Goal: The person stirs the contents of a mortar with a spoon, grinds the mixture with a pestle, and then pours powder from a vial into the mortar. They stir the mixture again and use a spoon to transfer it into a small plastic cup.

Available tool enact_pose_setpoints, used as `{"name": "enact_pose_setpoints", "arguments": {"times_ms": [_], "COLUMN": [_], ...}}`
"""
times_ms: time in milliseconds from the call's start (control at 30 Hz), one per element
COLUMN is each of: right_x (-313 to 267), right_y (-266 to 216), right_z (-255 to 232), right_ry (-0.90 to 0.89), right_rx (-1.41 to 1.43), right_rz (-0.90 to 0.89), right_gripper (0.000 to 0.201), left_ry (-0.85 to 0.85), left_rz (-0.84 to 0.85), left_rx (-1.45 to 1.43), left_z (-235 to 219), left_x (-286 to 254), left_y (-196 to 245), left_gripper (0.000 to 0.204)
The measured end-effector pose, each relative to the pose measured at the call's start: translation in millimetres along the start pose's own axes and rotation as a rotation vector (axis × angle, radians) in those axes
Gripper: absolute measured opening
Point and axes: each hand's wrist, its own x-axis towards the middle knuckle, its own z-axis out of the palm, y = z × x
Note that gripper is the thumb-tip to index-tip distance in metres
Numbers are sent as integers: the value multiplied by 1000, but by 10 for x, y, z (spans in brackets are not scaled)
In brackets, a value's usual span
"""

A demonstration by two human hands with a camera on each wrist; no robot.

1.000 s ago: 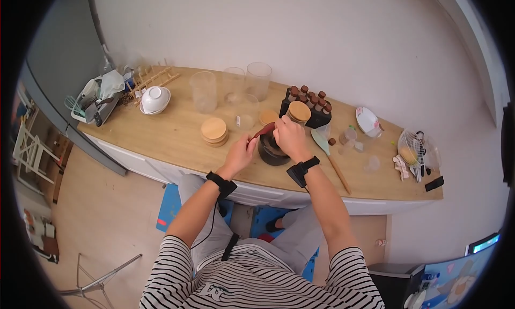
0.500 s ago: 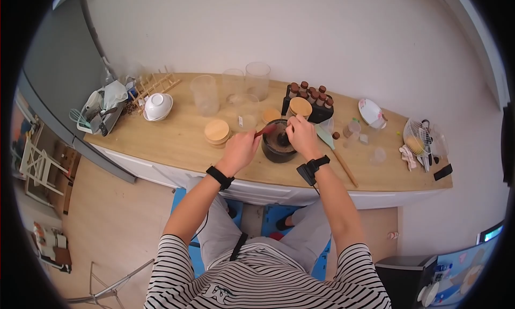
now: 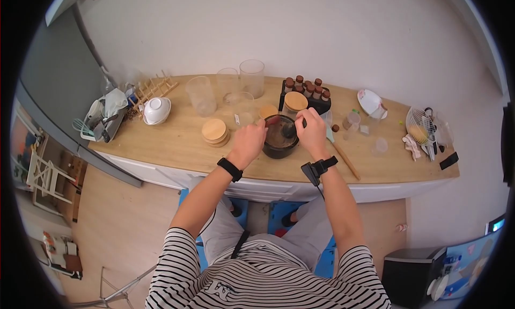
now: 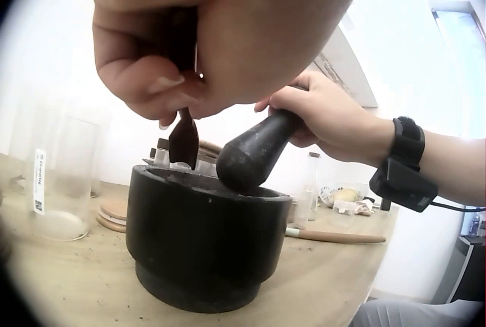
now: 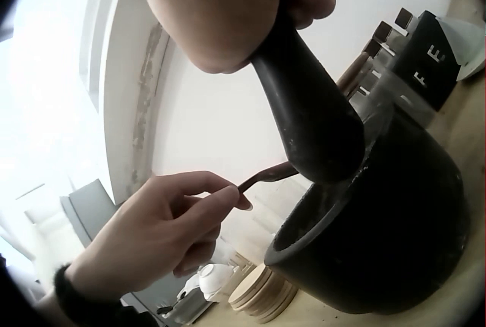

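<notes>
Above the pale wooden counter, two hands are working at one dark mortar, which is standing upright near the front edge, its mouth facing up and brownish matter showing within. The left hand is pinching one dark red utensil by its handle, thumb against curled fingers. The right hand is gripping one black pestle, fingers closing round its narrow end.

The pestle is slanting, its long axis running from the right hand down toward the person's left, and its thick rounded end is pointing into the mortar's mouth. I cannot tell whether that end is touching the wall. The utensil is pointing its flat blade down toward the same opening, from the left side, its handle rising into the fingers.

Behind the mortar, one wooden-lidded jar is standing beside one black rack, which is holding at least eight brown-capped bottles. Three tall clear containers are standing farther back to the left, with one shorter labelled container in front. To the right, one spatula is lying with its wooden handle angling toward the front edge.
</notes>
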Motion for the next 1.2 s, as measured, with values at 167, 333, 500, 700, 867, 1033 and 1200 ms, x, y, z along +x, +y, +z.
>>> {"name": "enact_pose_setpoints", "arguments": {"times_ms": [167, 333, 500, 700, 867, 1033, 1200], "right_x": [19, 4, 51, 55, 85, 100, 27], "right_y": [-16, 15, 44, 114, 118, 181, 105], "right_z": [-7, 11, 26, 32, 45, 297, 325], "right_ry": [7, 6, -12, -6, -19, -92, -221], "right_rx": [-2, -7, -49, -75, -78, -148, -227], "right_rz": [-21, -49, -43, -57, -67, -220, -188], "right_gripper": [1, 1, 1, 1, 3, 8, 10], "left_ry": [-1, -82, -61, -140, -90, -91, -154], "left_rz": [6, 18, 10, 121, 147, 153, 168], "left_rx": [46, 78, 42, 89, 165, 269, 307], "left_z": [108, 91, -12, 92, 13, -66, -166], "left_x": [-16, -53, 98, 105, 251, 219, 122], "left_y": [-6, -30, 29, -56, -92, -219, -231], "left_gripper": [20, 21, 22, 23, 21, 24, 28]}}
